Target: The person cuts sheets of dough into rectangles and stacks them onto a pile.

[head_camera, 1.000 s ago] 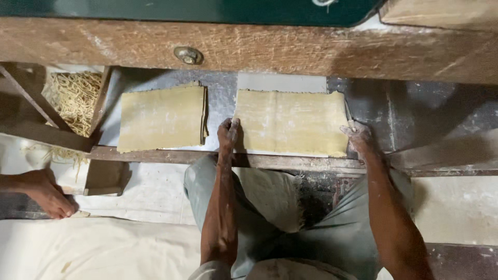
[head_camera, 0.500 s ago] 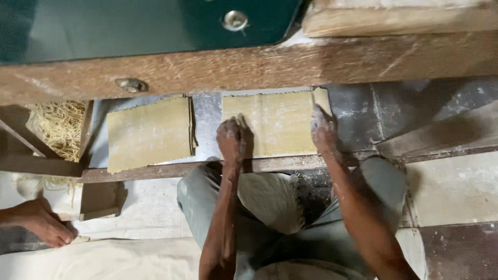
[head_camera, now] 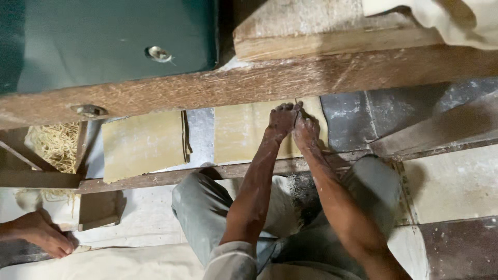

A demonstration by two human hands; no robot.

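Pale yellow flat dough sheets are what's being handled: the right-hand one [head_camera: 244, 137] lies on the grey metal bed [head_camera: 358, 116] under a worn brown wooden beam [head_camera: 259, 80], pressed at its far right corner by both hands. Left hand [head_camera: 282, 120] and right hand [head_camera: 306, 129] are laid flat, side by side and touching, fingers stretched out, nothing gripped. A second pale yellow sheet [head_camera: 142, 145] sits untouched near the bed's left edge, so judging by that, one piece is being dealt with and one is left. A tangle of thin straw-coloured noodles [head_camera: 54, 145] is piled past the left edge. Dark green metal housing [head_camera: 104, 41] is seen above. Dusty pale floor [head_camera: 451, 181]; somebody else's bare foot [head_camera: 41, 236] bottom left.
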